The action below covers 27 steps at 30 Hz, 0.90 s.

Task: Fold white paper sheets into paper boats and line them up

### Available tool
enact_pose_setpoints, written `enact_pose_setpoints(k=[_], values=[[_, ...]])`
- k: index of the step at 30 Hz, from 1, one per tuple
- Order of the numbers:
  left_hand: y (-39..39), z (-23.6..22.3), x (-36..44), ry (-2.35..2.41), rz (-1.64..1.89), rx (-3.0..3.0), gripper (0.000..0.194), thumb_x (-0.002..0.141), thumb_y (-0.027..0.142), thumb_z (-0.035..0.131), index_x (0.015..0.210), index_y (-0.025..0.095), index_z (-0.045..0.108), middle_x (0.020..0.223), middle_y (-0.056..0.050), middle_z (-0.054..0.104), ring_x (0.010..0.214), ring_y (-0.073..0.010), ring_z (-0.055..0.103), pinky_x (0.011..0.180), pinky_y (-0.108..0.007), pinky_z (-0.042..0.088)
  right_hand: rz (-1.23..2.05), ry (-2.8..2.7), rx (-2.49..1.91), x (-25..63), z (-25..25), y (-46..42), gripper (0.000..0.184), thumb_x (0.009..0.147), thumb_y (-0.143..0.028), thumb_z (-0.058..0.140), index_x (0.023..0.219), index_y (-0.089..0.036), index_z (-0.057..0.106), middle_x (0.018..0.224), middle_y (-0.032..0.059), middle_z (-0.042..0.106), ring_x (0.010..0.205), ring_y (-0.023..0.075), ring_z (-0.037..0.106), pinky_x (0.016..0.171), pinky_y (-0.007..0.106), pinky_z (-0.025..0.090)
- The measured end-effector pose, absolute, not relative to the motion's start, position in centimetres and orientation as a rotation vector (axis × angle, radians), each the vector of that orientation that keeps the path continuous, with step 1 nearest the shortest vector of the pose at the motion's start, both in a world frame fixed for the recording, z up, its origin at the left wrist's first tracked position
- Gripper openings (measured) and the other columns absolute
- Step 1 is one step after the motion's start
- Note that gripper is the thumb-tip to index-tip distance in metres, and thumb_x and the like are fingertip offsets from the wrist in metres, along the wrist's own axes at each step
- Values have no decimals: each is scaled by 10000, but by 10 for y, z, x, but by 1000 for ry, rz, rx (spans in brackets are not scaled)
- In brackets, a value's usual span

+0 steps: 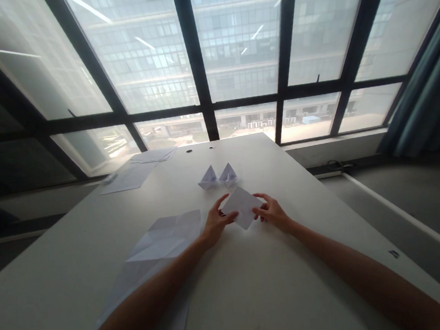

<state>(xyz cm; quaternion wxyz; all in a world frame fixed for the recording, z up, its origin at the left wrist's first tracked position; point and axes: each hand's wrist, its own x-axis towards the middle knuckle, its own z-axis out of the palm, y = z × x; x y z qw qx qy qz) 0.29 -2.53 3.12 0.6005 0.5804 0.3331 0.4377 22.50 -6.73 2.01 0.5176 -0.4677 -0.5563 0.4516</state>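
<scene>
A small folded white paper square [242, 206] sits tilted like a diamond just above the white table [279, 294]. My left hand [215, 221] pinches its left corner between thumb and fingers. My right hand [272, 212] grips its right edge the same way. Just beyond the hands, two finished folded paper boats [208, 178] [227, 174] stand side by side on the table.
A creased, unfolded sheet of paper [165, 237] lies left of my left forearm. More sheets [130, 178] [152, 156] lie at the table's far left corner. A large window with dark frames [206, 106] runs behind the table; a blue curtain [427, 98] hangs at right.
</scene>
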Motion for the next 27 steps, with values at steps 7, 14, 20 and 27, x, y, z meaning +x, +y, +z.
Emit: enact_pose_setpoints(k=[7, 14, 20, 27], values=[[-26, 28, 5, 785, 1024, 1398, 640, 618, 368, 875, 1150, 116, 624, 894, -80, 719, 757, -203, 668, 690, -301, 545, 1171, -1493, -1128, 221, 14, -68, 414, 657, -477, 790, 821, -103, 720, 709, 48, 684, 628, 161, 597, 555, 254, 440], [-30, 30, 7, 830, 893, 1610, 436, 651, 368, 841, 974, 108, 703, 843, -66, 719, 718, -201, 644, 648, -286, 512, 1119, -1346, -1159, 219, 10, -69, 335, 613, -387, 813, 762, -99, 728, 668, 31, 660, 591, 151, 569, 544, 267, 449], [-33, 35, 9, 907, 895, 1609, 426, 618, 368, 854, 920, 107, 704, 669, -24, 662, 588, -163, 594, 557, -256, 465, 1104, -1351, -1136, 217, 13, -69, 367, 634, -369, 800, 889, -111, 742, 764, 45, 702, 661, 169, 610, 595, 281, 497], [-31, 29, 8, 852, 845, 1646, 414, 643, 382, 842, 918, 103, 708, 682, -37, 672, 581, -162, 607, 564, -261, 494, 1112, -1322, -1126, 215, 15, -71, 324, 634, -334, 798, 858, -109, 732, 740, 36, 689, 649, 161, 597, 595, 281, 494]])
